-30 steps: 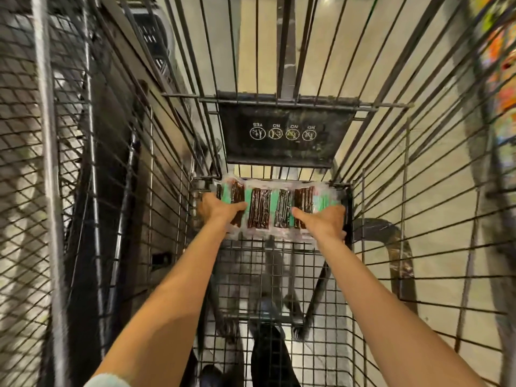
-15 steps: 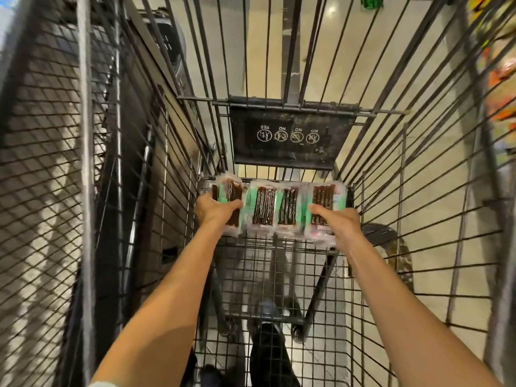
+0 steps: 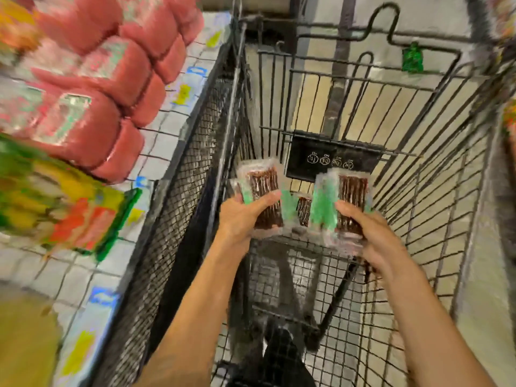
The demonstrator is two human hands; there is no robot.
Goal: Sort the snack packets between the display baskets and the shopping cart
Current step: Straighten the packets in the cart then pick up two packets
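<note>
The left hand grips one snack packet and the right hand grips another packet. Both are upright at centre over the shopping cart floor, with a third packet between them. From 8 to 11 o'clock, blurred red packs and yellow-green packs fill the display basket.

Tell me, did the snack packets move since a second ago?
Yes. The snack packets went up. Before, they sat in a row just below the black sign on the cart; now their tops reach its lower edge.
</note>
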